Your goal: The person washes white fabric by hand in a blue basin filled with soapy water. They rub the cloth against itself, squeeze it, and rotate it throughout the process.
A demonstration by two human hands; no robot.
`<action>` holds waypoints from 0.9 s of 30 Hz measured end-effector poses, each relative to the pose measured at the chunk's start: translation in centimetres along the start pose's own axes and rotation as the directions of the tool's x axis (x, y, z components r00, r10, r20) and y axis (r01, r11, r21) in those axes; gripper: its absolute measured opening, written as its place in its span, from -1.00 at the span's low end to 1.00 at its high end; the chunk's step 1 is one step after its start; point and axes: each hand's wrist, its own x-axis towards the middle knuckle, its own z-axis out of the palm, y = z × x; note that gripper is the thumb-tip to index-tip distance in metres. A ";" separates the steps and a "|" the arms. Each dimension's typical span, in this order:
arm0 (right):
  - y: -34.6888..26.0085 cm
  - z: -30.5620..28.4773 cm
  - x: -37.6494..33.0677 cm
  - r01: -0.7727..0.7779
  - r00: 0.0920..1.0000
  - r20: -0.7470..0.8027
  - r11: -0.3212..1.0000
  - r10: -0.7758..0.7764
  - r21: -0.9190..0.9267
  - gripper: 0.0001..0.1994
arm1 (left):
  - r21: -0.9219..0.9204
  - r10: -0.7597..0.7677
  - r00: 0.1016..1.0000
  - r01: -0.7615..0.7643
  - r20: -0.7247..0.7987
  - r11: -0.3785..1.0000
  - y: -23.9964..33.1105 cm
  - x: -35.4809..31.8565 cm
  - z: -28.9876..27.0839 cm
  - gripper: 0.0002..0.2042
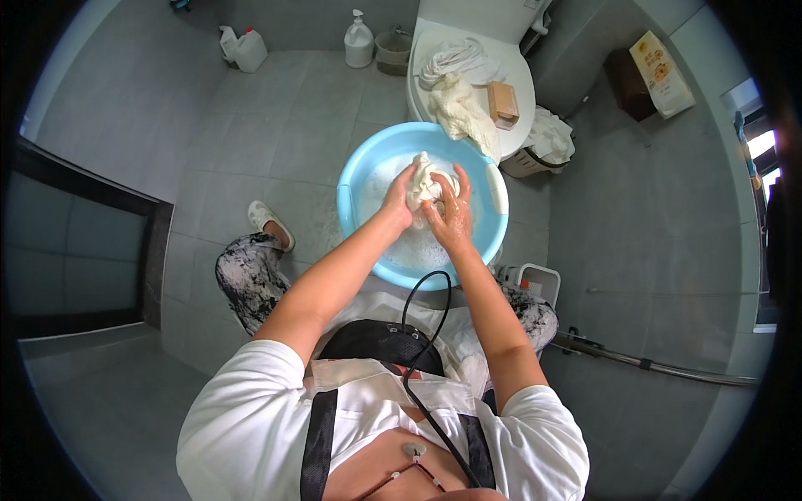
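Over a light blue plastic basin (pixel 352 179) of soapy water (pixel 409 248), I hold a bunched white cloth (pixel 423 179) between both hands. My left hand (pixel 399 197) is closed against the cloth's left side. From the right, my right hand (pixel 452 214) grips it with fingers curled, wet with suds. The cloth's folds hide part of my fingertips, and its exact kind does not show. A cream textured cloth (pixel 464 114) hangs from the toilet lid over the basin's far rim.
The white toilet (pixel 515 68) behind the basin bears a white cloth (pixel 459 62) and a small brown box (pixel 503 104). A laundry basket (pixel 525 164) stands to its right. Farther back are a pump bottle (pixel 358 43), a small bucket (pixel 393 53) and a white jug (pixel 250 53).
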 end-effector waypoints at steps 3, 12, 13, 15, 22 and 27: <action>0.6 0.7 0.3 0.030 0.999 -0.029 1.000 -0.031 -0.009 -0.62 | 0.068 0.122 0.991 -0.119 -0.050 0.991 -0.7 0.3 0.2 -0.77; 1.2 3.6 0.6 -0.155 0.970 -0.155 0.968 0.187 0.199 -0.73 | -0.079 0.185 0.978 -0.193 -0.095 0.978 -1.3 1.6 -1.0 -0.87; 1.2 3.9 0.6 -0.227 0.950 -0.154 0.938 0.273 0.262 -0.75 | -0.046 0.231 0.966 -0.237 -0.114 0.970 -1.5 1.3 -0.9 -0.88; 1.5 4.2 0.7 -0.317 0.912 -0.103 0.842 0.396 0.436 -0.77 | 0.015 0.317 0.938 -0.318 -0.138 0.948 -1.9 1.3 -0.9 -0.88; 4.8 4.0 1.2 -0.566 0.703 0.234 0.329 0.671 0.756 -0.69 | 0.647 0.473 0.878 -0.400 0.069 0.649 -2.3 3.4 -4.0 -0.79; 9.3 -0.4 0.3 -0.383 0.923 0.203 0.836 0.328 0.393 -0.69 | 0.851 0.536 0.833 -0.377 0.138 0.366 1.1 5.0 -7.0 -0.68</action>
